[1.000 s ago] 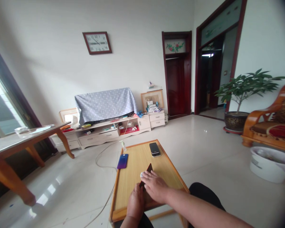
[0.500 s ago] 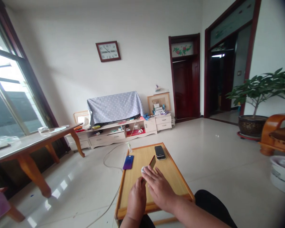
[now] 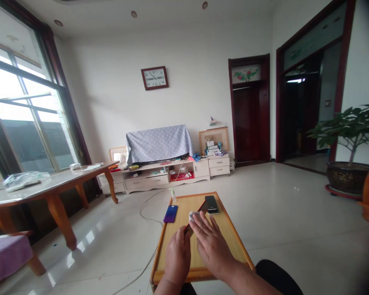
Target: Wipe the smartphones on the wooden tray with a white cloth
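Note:
Over the small wooden table (image 3: 233, 241), my left hand (image 3: 178, 256) is closed round the near end of a thin phone (image 3: 204, 205) with a dark face and a reddish edge. The phone is held tilted, its far end pointing away to the right. My right hand (image 3: 213, 248) lies over its middle, fingers stretched together, pressing a folded white tissue (image 3: 191, 216) against it. Most of the phone is hidden beneath those fingers. A blue-purple phone (image 3: 170, 214) lies at the table's left edge. Toward the far right corner rests a dark phone (image 3: 211, 203), apparently atop another pale-edged one.
A small pump bottle (image 3: 172, 194) stands at the table's far left corner. A cable (image 3: 147, 262) runs along the floor on the left. Beyond are a low white cabinet (image 3: 152, 181), a long table (image 3: 92, 169) by the window, and a potted plant (image 3: 349, 176) at right.
The view has tilted up and turned slightly left, so the room sits lower and further right. My right hand and the tissue remain on the phone, with little visible shift along it.

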Motion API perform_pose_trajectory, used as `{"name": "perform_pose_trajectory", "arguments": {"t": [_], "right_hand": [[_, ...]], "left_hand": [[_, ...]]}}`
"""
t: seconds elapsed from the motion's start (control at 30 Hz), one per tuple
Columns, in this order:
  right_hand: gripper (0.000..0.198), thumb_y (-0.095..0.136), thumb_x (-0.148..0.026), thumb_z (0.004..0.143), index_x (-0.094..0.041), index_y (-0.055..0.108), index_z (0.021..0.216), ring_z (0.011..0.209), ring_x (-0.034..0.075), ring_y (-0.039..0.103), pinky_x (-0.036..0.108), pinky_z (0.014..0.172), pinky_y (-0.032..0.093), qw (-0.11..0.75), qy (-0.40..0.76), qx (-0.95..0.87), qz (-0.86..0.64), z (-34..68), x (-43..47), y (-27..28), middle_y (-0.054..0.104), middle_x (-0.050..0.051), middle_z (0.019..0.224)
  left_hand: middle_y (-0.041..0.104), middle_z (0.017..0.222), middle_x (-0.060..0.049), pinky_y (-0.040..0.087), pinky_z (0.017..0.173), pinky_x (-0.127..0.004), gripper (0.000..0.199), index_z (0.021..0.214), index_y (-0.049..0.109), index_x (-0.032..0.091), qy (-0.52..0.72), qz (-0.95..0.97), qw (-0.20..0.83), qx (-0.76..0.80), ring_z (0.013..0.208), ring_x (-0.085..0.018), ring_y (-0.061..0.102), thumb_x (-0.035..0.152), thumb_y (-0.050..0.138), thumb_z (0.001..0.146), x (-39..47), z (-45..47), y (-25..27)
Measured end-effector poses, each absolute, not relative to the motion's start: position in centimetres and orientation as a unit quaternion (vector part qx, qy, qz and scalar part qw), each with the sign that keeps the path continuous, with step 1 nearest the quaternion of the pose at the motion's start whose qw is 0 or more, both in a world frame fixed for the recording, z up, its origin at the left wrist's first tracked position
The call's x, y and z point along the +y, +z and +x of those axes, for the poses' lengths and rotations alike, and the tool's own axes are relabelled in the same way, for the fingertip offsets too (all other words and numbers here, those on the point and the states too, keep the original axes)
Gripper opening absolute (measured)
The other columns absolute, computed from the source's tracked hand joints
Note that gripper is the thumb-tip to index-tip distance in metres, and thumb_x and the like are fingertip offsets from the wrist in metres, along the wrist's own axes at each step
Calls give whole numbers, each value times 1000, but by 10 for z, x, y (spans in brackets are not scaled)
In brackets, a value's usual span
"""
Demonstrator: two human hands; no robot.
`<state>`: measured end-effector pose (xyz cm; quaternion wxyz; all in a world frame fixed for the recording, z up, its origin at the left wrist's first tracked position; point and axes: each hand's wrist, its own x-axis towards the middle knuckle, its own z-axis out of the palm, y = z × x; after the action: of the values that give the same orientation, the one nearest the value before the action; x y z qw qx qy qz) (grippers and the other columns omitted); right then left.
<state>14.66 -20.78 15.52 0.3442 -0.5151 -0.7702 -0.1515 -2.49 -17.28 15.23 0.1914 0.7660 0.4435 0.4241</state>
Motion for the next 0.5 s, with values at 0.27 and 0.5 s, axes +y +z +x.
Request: {"name": "perform_pose_trajectory", "arguments": {"t": [0.27, 0.5], "right_hand": [[81, 38, -5, 85, -30, 17, 159, 152, 31, 14, 67, 120, 20, 373, -160, -714, -571, 160, -207, 159, 25, 0, 162], [82, 40, -6, 85, -33, 17, 159, 152, 31, 14, 66, 121, 18, 351, -149, -757, -530, 162, -214, 168, 26, -2, 162]], "left_hand": [[72, 94, -8, 51, 79, -32, 43, 105, 66, 20, 483, 700, 329, 410, 88, -23, 66, 58, 51, 92, -179, -13, 172], [73, 93, -7, 54, 78, -33, 58, 110, 68, 17, 502, 629, 444, 393, 87, -22, 66, 66, 67, 78, -177, -13, 186]]}}
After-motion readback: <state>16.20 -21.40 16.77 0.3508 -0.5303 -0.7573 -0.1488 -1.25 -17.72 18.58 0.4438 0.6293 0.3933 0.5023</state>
